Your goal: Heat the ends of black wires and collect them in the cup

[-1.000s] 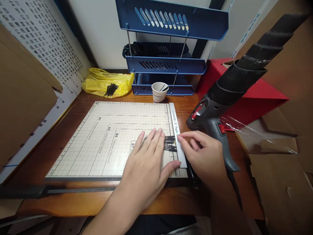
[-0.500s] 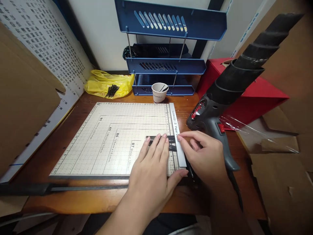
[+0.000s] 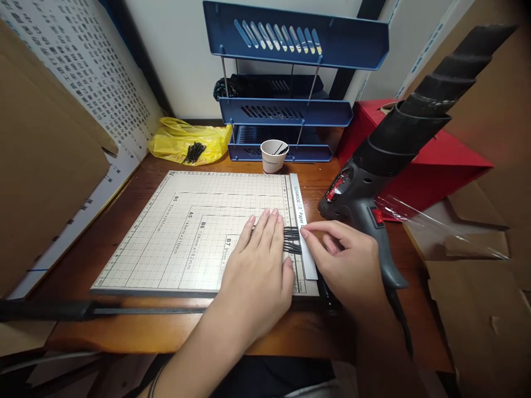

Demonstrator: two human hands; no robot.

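Observation:
A paper cutter (image 3: 136, 243) with a gridded cream board lies on the table, its white metal rail (image 3: 305, 249) along the right side. Several thin black strips (image 3: 292, 233) lie side by side on the board, their right ends reaching the rail. My left hand (image 3: 261, 260) rests flat over these strips, fingers stretched out and covering their left parts. At the rail's outer edge, my right hand (image 3: 344, 257) pinches thumb and forefinger together; whatever is between the fingertips is too small to make out. The cutter's long blade arm (image 3: 145, 311) extends left along the front, black handle swung out.
A grey heat gun (image 3: 360, 188) stands at right, nozzle up, before a red box (image 3: 443, 166). Behind the board are a paper cup (image 3: 274, 160) holding black pieces, a yellow bag (image 3: 174, 141) with black pieces, and a blue tiered tray (image 3: 286, 113). Cardboard (image 3: 41, 166) stands left.
My left hand's thumb has drawn in from the rail toward the palm, and its fingers have slid over more of the strips. My right hand keeps its pinch. The view has shifted slightly.

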